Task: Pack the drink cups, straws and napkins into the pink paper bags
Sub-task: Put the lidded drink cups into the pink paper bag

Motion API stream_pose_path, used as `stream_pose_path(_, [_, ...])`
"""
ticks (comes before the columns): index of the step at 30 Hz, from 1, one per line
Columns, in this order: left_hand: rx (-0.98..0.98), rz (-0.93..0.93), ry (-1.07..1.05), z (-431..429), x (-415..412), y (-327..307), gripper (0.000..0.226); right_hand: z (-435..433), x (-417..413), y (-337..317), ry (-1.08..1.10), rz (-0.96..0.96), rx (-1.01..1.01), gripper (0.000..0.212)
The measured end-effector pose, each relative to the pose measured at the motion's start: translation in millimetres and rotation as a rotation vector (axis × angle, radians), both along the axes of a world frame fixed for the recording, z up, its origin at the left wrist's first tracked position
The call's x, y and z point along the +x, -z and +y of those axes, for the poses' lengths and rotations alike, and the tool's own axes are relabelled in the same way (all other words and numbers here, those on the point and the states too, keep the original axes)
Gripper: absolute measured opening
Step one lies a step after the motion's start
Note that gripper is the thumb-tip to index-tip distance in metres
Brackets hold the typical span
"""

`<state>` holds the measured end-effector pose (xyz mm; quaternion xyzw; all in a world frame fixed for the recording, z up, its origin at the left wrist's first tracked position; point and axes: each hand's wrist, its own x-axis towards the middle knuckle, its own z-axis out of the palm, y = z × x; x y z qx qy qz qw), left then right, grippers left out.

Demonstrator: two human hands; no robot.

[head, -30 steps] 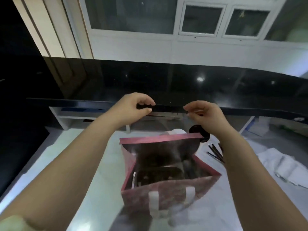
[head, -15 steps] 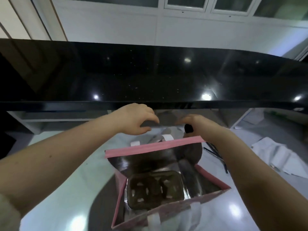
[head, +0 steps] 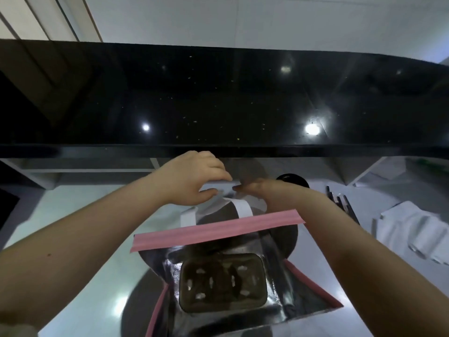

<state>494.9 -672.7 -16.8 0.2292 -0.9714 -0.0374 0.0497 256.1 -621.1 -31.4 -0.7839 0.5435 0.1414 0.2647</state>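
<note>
A pink paper bag (head: 218,233) with a silver foil lining stands open on the white table (head: 80,251). A brown cup tray (head: 222,283) lies at its bottom. At the bag's far side my left hand (head: 192,178) grips the bag's white paper handle (head: 239,207). My right hand (head: 264,190) pinches the same handle from the right, fingertips meeting the left hand's. A drink cup with a black lid (head: 291,180) stands behind the right hand, mostly hidden. Dark straws (head: 340,200) and white napkins (head: 413,232) lie to the right.
A glossy black counter ledge (head: 218,105) overhangs the far side of the table, just above my hands. A white shelf (head: 80,170) runs under it at the left.
Both hands have dropped from the air near the ledge to the far rim of the bag and closed on its white handle. The view has tilted down into the bag.
</note>
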Motion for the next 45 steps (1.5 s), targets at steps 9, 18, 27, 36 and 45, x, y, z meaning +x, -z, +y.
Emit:
stream_pose_path(9, [-0.047, 0.047, -0.071, 16, 3, -23, 0.036, 13, -21, -16, 0.061, -0.103, -0.171, 0.088])
stream_pose_path(18, [-0.133, 0.09, -0.226, 47, 10, -82, 0.037, 52, -34, -80, 0.125, -0.126, -0.262, 0.088])
stream_pose_path(27, [-0.139, 0.148, -0.31, 108, 13, -108, 0.034, 87, -41, -150, 0.135, -0.373, -0.542, 0.089])
stream_pose_path(36, [-0.033, 0.193, -0.441, 166, 41, -92, 0.029, 120, 12, -180, -0.069, -0.473, -0.501, 0.09])
stream_pose_path(45, [0.183, 0.156, -0.534, 202, 43, -73, 0.023, 141, 50, -186, -0.2, -0.402, -0.416, 0.09])
